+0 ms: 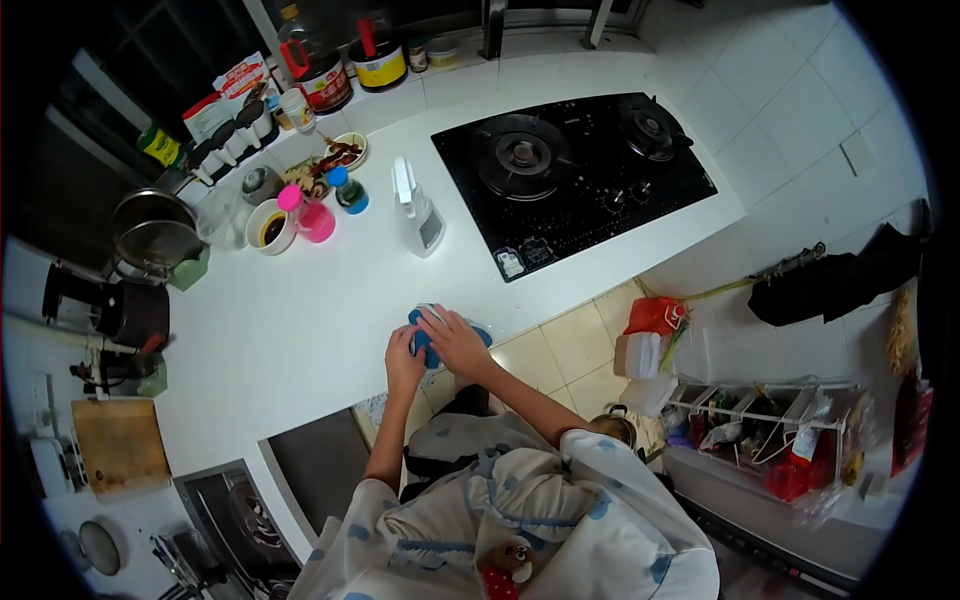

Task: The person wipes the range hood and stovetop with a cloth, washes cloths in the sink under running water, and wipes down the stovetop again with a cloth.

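Note:
Both my hands are on a blue cloth at the front edge of the white counter. My left hand grips the cloth's left side, its fingers bent. From the right, my right hand lies over the cloth with its fingers pressed on it; part of the blue shows beyond that hand. Beyond the hands stands a white spray bottle, upright. The black gas stove is set into the counter to the right of the bottle.
Pink-capped and blue-capped bottles, a bowl and a plate of food stand at the back left. A cutting board is at the far left, near the sink. Red container at right, below counter level.

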The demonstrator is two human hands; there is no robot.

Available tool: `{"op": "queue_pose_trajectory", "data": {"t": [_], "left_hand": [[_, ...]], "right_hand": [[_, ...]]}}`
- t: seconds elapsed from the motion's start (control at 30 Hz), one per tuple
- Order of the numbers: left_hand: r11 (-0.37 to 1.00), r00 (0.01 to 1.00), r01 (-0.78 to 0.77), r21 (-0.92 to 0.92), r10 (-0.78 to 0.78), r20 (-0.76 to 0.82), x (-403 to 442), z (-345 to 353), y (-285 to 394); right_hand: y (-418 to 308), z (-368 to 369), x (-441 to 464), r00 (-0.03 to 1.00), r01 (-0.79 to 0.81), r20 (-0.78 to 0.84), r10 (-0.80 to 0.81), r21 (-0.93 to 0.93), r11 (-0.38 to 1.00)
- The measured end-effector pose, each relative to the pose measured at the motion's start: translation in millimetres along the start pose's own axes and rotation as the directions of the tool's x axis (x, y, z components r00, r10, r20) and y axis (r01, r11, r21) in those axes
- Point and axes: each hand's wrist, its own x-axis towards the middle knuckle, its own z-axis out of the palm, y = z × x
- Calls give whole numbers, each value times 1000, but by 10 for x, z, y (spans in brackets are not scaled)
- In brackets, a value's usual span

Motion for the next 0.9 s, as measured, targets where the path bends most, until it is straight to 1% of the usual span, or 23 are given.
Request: {"op": "queue_pose_trajectory", "data": {"t": [0.03, 0.1, 0.13, 0.17, 0.23, 0.3, 0.33, 0.37, 0.4, 0.43, 0.5, 0.53, 0.57, 0.6, 0.63, 0.67, 0.7, 0.77, 0.8, 0.83, 0.9], "left_hand": [[1000, 1000, 4, -1, -3, 16, 13, 34, -2], [990, 995, 67, -126, -57, 82, 99, 138, 25], [990, 994, 38, -135, -24, 110, 139, 213, 86], [989, 991, 29, -142, -10, 133, 211, 325, 139], [978, 976, -200, -59, 204, 71, 245, 566, 258], [968, 966, -228, -105, 239, 101, 286, 781, 396], [967, 959, -235, -104, 248, 141, 312, 872, 470], [965, 950, -241, -101, 256, 179, 340, 955, 540], [953, 935, -279, -115, 297, 193, 360, 1035, 590], [953, 933, -280, -114, 298, 201, 369, 1108, 639], [924, 906, -343, -172, 373, 201, 388, 1270, 743], [931, 928, -185, -315, 271, 257, 415, 1361, 798], [931, 929, -188, -312, 272, 251, 460, 1457, 852], [925, 917, -225, -305, 307, 256, 507, 1554, 909], [919, 903, -260, -297, 341, 262, 546, 1649, 966], [921, 908, -205, -331, 306, 287, 590, 1761, 1035], [922, 908, -209, -326, 306, 285, 629, 1856, 1099], [904, 872, -300, -306, 390, 297, 731, 2072, 1258], [852, 813, -501, -152, 524, 256, 806, 2139, 1367], [851, 813, -503, -151, 525, 251, 873, 2232, 1493], [847, 793, -522, -96, 524, 312, 969, 2443, 1717]], "right_hand": [[38, -17, -22, 1000, -15, 4, 15, 3, 1000], [181, -127, -81, 997, -41, 52, 51, -187, 981], [244, -196, -104, 996, -65, 42, 74, -193, 979], [309, -275, -167, 991, -122, 28, 132, -225, 967], [398, -435, -370, 975, -206, 30, 221, -257, 944], [534, -612, -474, 952, -279, 28, 304, -322, 905], [606, -690, -530, 944, -308, 16, 329, -316, 897], [687, -751, -577, 941, -317, 12, 338, -317, 894], [755, -818, -615, 940, -321, 2, 342, -340, 884], [813, -876, -650, 938, -325, -7, 346, -361, 874], [936, -973, -733, 934, -339, -14, 357, -344, 876], [1023, -995, -774, 934, -349, -59, 351, -344, 872], [1120, -1027, -807, 934, -357, -105, 342, -343, 869], [1207, -1085, -829, 933, -360, -134, 334, -330, 872], [1304, -1151, -861, 935, -355, -136, 328, -326, 876], [1409, -1227, -899, 929, -371, -114, 353, -317, 873], [1504, -1309, -935, 921, -388, -91, 380, -308, 868], [1716, -1477, -1003, 920, -392, -106, 379, -296, 871], [1841, -1560, -1039, 923, -384, -125, 363, -322, 865], [1961, -1646, -1085, 927, -374, -140, 347, -348, 860], [2217, -1818, -1181, 931, -366, -140, 338, -360, 858]]}}
